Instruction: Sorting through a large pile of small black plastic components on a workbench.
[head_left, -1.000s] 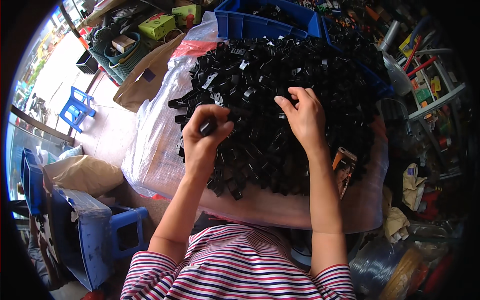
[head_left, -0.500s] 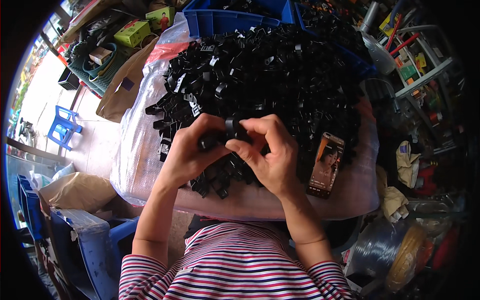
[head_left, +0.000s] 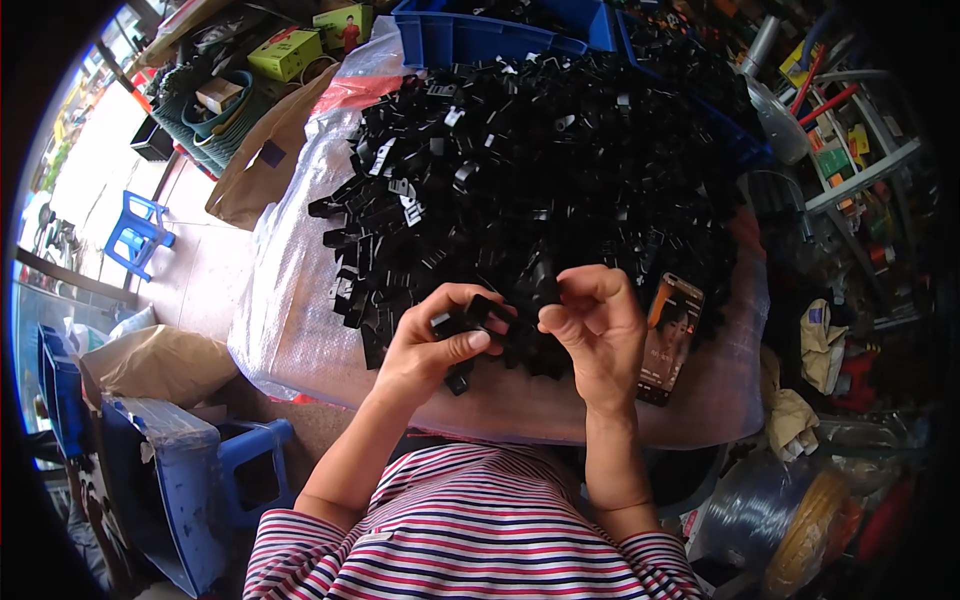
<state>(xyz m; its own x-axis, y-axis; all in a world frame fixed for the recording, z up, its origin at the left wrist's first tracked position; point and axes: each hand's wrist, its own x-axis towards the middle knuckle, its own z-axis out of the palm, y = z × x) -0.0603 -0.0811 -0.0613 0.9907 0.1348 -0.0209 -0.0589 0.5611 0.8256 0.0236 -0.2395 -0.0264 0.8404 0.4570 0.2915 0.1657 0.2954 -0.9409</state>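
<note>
My left hand (head_left: 432,345) is closed around a black plastic clip-like part (head_left: 492,316), its thumb lying along the near side. To the right, my right hand (head_left: 605,335) has its thumb and forefinger bent together at a small rounded black piece (head_left: 544,284). The two pieces are apart. Both hands hover over the near edge of a large heap of black plastic parts (head_left: 520,150), which makes the held pieces' outlines hard to make out.
The heap lies on a sack-covered surface (head_left: 300,300). A lit phone (head_left: 668,340) rests right of my right hand. Blue crates (head_left: 480,38) stand behind the heap. A blue stool (head_left: 138,235) is at left, a wire spool (head_left: 770,510) at lower right.
My hands have come apart and moved nearer to me and rightward. Earlier they met around the black parts; now each has its own piece. The whole view has shifted slightly.
</note>
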